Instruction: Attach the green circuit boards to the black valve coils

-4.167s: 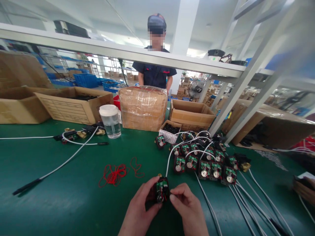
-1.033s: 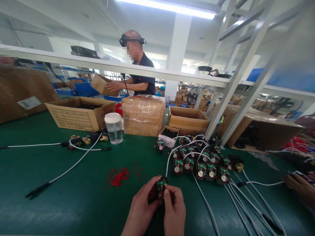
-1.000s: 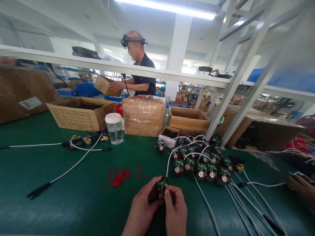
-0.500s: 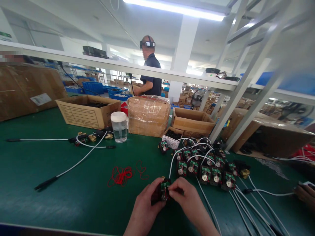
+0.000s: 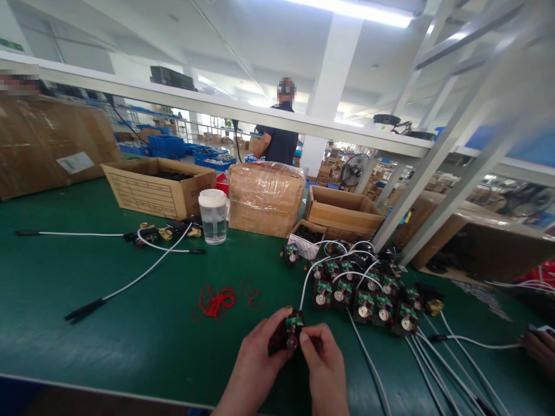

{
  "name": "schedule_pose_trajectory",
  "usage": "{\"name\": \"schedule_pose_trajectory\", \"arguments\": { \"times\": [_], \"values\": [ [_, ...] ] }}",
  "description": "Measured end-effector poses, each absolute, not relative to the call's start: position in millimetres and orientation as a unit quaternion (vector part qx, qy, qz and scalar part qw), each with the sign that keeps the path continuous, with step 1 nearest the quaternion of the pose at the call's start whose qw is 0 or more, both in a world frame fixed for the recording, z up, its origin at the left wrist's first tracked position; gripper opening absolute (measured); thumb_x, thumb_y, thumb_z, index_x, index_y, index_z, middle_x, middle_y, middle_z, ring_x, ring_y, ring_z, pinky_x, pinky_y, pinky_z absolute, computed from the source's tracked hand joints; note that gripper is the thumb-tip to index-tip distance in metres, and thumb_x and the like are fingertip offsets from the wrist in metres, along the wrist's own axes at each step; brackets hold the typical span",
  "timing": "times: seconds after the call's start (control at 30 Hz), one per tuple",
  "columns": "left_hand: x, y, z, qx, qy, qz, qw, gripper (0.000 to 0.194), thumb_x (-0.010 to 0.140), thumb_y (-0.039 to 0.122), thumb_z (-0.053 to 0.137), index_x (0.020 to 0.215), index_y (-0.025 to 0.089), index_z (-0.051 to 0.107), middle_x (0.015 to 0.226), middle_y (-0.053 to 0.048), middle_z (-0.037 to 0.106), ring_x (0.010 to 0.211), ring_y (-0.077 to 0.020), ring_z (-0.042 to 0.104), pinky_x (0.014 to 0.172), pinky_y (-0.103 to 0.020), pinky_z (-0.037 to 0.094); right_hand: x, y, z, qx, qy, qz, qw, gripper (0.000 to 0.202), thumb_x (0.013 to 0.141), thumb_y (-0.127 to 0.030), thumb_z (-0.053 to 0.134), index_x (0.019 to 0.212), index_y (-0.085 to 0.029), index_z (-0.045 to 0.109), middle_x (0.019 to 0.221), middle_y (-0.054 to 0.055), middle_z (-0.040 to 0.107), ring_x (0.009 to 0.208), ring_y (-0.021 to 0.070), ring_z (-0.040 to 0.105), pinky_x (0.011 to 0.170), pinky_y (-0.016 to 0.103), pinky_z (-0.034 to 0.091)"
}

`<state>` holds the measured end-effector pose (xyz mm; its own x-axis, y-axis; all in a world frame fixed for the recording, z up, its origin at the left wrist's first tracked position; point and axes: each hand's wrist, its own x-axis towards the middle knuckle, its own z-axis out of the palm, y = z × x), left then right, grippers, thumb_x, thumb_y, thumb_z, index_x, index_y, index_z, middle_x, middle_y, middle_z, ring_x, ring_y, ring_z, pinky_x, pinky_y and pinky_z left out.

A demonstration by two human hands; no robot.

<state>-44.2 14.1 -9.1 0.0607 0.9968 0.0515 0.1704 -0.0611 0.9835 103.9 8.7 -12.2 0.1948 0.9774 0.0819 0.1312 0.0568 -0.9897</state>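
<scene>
Near the front of the green table, my left hand [image 5: 259, 355] is closed around a small black device with a green circuit board [image 5: 293, 325] facing up. A white cable runs from the device's far side. My right hand [image 5: 321, 353] is at the device's right edge, thumb and fingers pinched together; whatever they grip there is too small to make out. To the right stand several similar black devices with green boards [image 5: 364, 306], each showing a round pale part and thin red wires. A loose bundle of red wire [image 5: 217, 301] lies to the left of my hands.
A lidded plastic cup [image 5: 214, 218] stands ahead, beside an open carton [image 5: 156, 188] and a taped box [image 5: 265, 199]. White cables with black ends [image 5: 145, 271] lie at left. Metal posts [image 5: 401, 202] rise at right. Another person's hand [image 5: 540, 345] is at the far right; a co-worker [image 5: 280, 136] stands beyond the shelf.
My right hand has turned more upright and its fingers have shifted slightly along the device's right edge. My left hand keeps its hold. The co-worker beyond the shelf has turned away.
</scene>
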Motion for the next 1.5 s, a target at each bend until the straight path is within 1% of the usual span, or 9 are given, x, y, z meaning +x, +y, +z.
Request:
{"name": "schedule_pose_trajectory", "arguments": {
  "times": [0.23, 0.43, 0.6, 0.7, 0.83, 0.97, 1.13, 1.37, 1.5],
  "values": [
    [-45, 14, -8, 0.57, 0.511, 0.455, 0.455, 0.067, 0.069, 0.007, 0.065, 0.129, 0.037, 0.064, 0.123, 0.002, 0.072, 0.107, -0.0195, 0.07, 0.1, -0.031, 0.054, 109, 10, -13, -0.56, -0.508, 0.395, 0.523, 0.026, 0.087, -0.046, 0.063, 0.083, -0.02, 0.066, 0.08, 0.003, 0.067, 0.076, 0.0216, 0.063, 0.073, 0.031, 0.05],
    [-46, 15, -10, 0.566, 0.51, 0.461, 0.456, 0.072, 0.066, 0.004, 0.065, 0.13, 0.037, 0.064, 0.126, 0.001, 0.071, 0.111, -0.0205, 0.069, 0.102, -0.033, 0.053, 132, 31, 38, -0.528, -0.655, 0.391, 0.373, 0.011, 0.084, -0.025, 0.063, 0.078, -0.021, 0.072, 0.074, 0.0, 0.063, 0.064, 0.0171, 0.066, 0.064, 0.027, 0.05],
    [-45, 14, -8, 0.556, 0.512, 0.466, 0.459, 0.072, 0.066, 0.004, 0.065, 0.13, 0.036, 0.064, 0.126, 0.0, 0.072, 0.111, -0.021, 0.069, 0.099, -0.032, 0.055, 137, 43, 67, -0.465, -0.751, 0.389, 0.261, 0.022, 0.082, -0.014, 0.058, 0.08, -0.022, 0.078, 0.083, 0.002, 0.062, 0.072, 0.0161, 0.069, 0.068, 0.025, 0.053],
    [-45, 13, -10, 0.557, 0.51, 0.47, 0.455, 0.073, 0.066, 0.003, 0.063, 0.131, 0.037, 0.063, 0.124, 0.001, 0.072, 0.109, -0.0198, 0.07, 0.1, -0.032, 0.055, 134, 38, 58, -0.486, -0.751, 0.363, 0.261, 0.025, 0.086, -0.016, 0.053, 0.086, -0.023, 0.077, 0.085, 0.002, 0.062, 0.069, 0.0143, 0.068, 0.066, 0.024, 0.052],
    [-44, 13, -12, 0.561, 0.505, 0.469, 0.459, 0.073, 0.067, 0.003, 0.063, 0.131, 0.037, 0.063, 0.127, 0.001, 0.071, 0.11, -0.0196, 0.07, 0.1, -0.032, 0.055, 131, 31, 42, -0.539, -0.674, 0.419, 0.283, 0.016, 0.088, -0.022, 0.05, 0.095, -0.022, 0.064, 0.082, -0.002, 0.065, 0.048, 0.0111, 0.065, 0.049, 0.022, 0.046],
    [-45, 13, -9, 0.558, 0.502, 0.473, 0.462, 0.071, 0.067, 0.005, 0.063, 0.13, 0.036, 0.063, 0.125, 0.001, 0.071, 0.108, -0.0194, 0.07, 0.099, -0.032, 0.055, 127, 30, 37, -0.551, -0.626, 0.451, 0.319, 0.004, 0.083, -0.024, 0.055, 0.082, -0.021, 0.058, 0.069, -0.004, 0.066, 0.054, 0.0163, 0.071, 0.053, 0.023, 0.046],
    [-45, 15, -7, 0.559, 0.508, 0.471, 0.455, 0.071, 0.065, 0.005, 0.063, 0.129, 0.037, 0.065, 0.125, 0.001, 0.072, 0.108, -0.0205, 0.07, 0.098, -0.032, 0.056, 124, 30, 39, -0.542, -0.621, 0.446, 0.348, 0.014, 0.081, -0.026, 0.054, 0.084, -0.02, 0.066, 0.071, 0.0, 0.069, 0.061, 0.0196, 0.072, 0.059, 0.027, 0.05],
    [-45, 15, -3, 0.554, 0.51, 0.464, 0.466, 0.073, 0.064, 0.003, 0.063, 0.129, 0.035, 0.065, 0.122, 0.001, 0.073, 0.104, -0.0194, 0.072, 0.094, -0.03, 0.057, 134, 51, 75, -0.46, -0.773, 0.385, 0.206, 0.023, 0.077, -0.01, 0.049, 0.076, -0.021, 0.069, 0.087, 0.0, 0.062, 0.053, 0.0101, 0.062, 0.055, 0.022, 0.045],
    [-45, 15, 1, 0.554, 0.505, 0.462, 0.474, 0.072, 0.064, 0.003, 0.062, 0.129, 0.033, 0.065, 0.115, 0.0, 0.076, 0.098, -0.0197, 0.073, 0.091, -0.03, 0.059, 131, 66, 102, -0.416, -0.842, 0.313, 0.141, 0.029, 0.069, 0.001, 0.055, 0.079, -0.023, 0.066, 0.063, -0.006, 0.057, 0.05, 0.0114, 0.052, 0.054, 0.022, 0.032]
  ]
}}
